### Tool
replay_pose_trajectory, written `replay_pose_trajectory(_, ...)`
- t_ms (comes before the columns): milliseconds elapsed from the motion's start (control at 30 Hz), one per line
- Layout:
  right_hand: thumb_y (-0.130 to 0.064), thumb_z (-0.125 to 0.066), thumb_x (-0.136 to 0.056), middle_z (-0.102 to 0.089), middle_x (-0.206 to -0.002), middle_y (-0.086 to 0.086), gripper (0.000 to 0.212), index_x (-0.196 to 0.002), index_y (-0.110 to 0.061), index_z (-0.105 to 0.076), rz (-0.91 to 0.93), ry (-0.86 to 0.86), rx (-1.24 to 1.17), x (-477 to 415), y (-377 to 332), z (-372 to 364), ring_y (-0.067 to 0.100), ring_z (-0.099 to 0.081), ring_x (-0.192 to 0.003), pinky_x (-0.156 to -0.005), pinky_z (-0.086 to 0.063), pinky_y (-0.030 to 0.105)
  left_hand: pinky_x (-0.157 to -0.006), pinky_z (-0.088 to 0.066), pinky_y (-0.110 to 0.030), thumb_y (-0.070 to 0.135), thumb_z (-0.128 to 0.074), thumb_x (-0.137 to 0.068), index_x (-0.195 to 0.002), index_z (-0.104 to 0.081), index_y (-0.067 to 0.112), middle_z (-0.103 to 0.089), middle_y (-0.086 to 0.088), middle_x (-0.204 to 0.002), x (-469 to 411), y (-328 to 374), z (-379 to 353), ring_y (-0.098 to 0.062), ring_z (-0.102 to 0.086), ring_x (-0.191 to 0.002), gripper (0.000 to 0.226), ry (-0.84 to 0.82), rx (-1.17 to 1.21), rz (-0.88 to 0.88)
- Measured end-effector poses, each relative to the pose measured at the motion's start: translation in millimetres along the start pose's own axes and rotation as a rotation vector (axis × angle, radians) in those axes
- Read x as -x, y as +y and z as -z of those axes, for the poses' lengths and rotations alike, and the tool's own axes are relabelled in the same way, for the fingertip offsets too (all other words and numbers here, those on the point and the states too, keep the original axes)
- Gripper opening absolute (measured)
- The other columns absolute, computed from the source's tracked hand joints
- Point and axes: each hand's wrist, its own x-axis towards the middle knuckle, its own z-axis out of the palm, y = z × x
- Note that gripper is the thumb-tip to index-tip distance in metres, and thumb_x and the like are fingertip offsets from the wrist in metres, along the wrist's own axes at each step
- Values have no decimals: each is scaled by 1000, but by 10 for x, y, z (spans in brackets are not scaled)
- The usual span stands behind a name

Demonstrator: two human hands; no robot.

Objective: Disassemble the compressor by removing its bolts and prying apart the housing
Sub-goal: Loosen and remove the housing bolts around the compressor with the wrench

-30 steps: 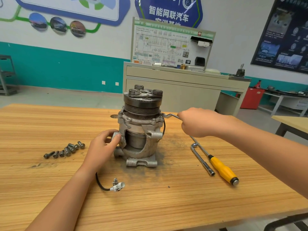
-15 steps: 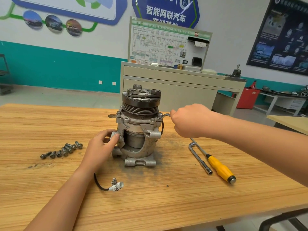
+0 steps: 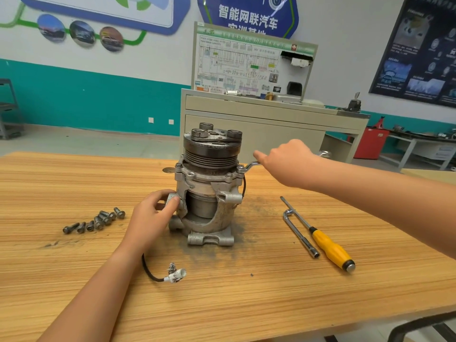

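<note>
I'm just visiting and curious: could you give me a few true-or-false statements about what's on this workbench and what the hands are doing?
1. The compressor stands upright on the wooden table. True.
2. The loose bolts lie right of the compressor. False: they lie to its left.
3. The right hand holds a wrench set on a flange bolt. True.
4. The left hand holds the yellow-handled screwdriver. False: it lies on the table; the left hand grips the compressor's side.

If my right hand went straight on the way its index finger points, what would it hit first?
The right hand would probably meet the compressor's grooved pulley, just above the wrench head; depth is unclear.
</note>
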Motion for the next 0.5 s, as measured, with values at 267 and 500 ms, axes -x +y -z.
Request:
replay_pose_trajectory(267, 6, -43, -88, -63, -89, 6, 28, -112, -8, -49, -128, 161, -329, -366, -152, -262, 28, -59, -80, -66, -38, 32, -56, -40, -3, 26, -56, -92, -102, -65, 25, -67, 11, -94, -14, -5, 0, -2, -62, -87, 13, 7, 4, 2)
replay_pose_trajectory(500, -4, -35, -97, -61, -96, 10, 26, -120, -3, -46, -292, 356, -632, -221, -150, -417, 28, -60, -84, -60, -38, 31, -56, -41, -3, 26, -56, -92, -102, -65, 26, -68, 11, -94, -9, -3, 4, 1, -62, -83, 13, 2, 11, -5)
